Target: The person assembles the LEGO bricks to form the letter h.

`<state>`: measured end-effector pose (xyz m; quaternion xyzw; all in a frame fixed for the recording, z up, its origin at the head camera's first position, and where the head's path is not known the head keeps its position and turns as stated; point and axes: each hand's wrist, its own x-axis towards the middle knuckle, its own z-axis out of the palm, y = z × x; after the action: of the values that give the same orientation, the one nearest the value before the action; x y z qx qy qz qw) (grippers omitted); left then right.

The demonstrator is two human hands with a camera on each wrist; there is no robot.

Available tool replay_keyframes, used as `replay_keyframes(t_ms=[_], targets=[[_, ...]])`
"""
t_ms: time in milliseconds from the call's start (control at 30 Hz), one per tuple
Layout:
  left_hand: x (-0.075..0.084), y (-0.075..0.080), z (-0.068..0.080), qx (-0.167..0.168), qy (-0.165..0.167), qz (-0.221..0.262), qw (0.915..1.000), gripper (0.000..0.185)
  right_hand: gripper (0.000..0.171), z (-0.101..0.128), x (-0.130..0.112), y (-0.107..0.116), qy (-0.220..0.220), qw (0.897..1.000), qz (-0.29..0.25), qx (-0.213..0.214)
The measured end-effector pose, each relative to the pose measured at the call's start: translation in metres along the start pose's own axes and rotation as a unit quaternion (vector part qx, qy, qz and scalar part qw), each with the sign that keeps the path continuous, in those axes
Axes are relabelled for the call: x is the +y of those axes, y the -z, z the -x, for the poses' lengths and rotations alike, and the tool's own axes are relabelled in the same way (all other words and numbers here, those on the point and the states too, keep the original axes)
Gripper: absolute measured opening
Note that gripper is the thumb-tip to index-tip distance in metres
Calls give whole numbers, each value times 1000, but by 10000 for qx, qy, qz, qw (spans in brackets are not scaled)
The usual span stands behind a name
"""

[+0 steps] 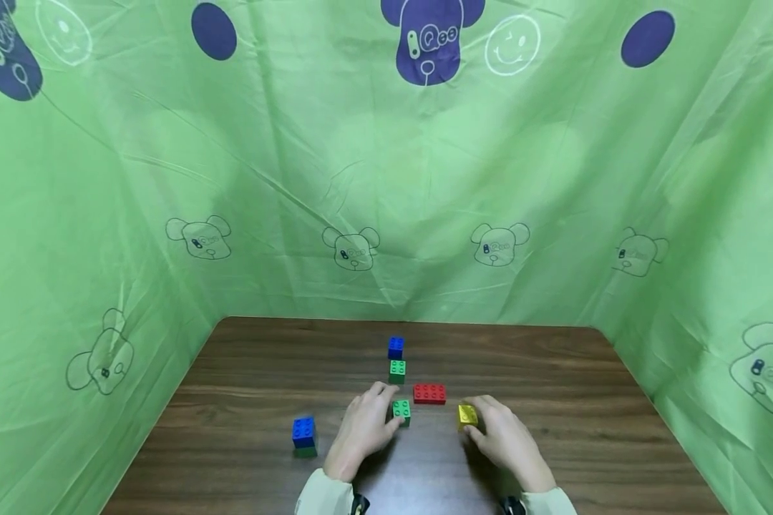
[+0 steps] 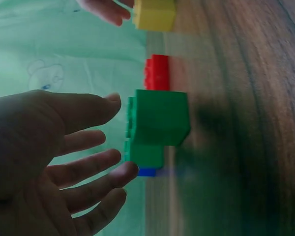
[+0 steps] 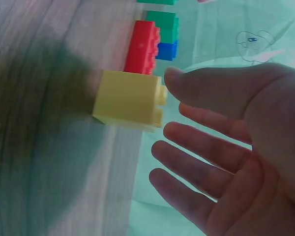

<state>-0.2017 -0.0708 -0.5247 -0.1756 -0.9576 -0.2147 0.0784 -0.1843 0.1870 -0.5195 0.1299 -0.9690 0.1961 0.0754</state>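
In the head view my left hand point(image 1: 366, 422) hovers beside a green brick point(image 1: 401, 410), fingers reaching past its far side and thumb near its front. The left wrist view shows these fingers spread apart, the thumb tip a little short of the green brick point(image 2: 161, 117). On the right, a yellow brick point(image 1: 467, 416) lies within the spread of my right hand point(image 1: 504, 438). Seen from the right wrist, the thumb tip is close to the studs of the yellow brick point(image 3: 129, 100), and the other fingers extend loosely below. Neither hand grips a brick.
A red brick point(image 1: 429, 393) lies between and beyond the hands. Farther back stand another green brick point(image 1: 396, 372) and a blue brick point(image 1: 396, 347). At the left, a blue brick point(image 1: 304, 430) sits on a green one point(image 1: 305, 451). Green cloth point(image 1: 425, 286) encloses the wooden table point(image 1: 245, 379).
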Motion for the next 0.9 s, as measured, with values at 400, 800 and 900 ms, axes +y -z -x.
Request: replay_keyframes(t_ms=[400,800,900], targets=[[-5,-16,-6,-192,-54,-32,9998,42,32,-4,9,-13,189,9988,9,448],[-6,-14,-5,-233,-129,137,9996,37,30,-9,11,-16,-32,9996,-190,218],[-4,-9,0,-297,-149,262,9991,38,30,-9,12,-16,-22,9994,-237,231]])
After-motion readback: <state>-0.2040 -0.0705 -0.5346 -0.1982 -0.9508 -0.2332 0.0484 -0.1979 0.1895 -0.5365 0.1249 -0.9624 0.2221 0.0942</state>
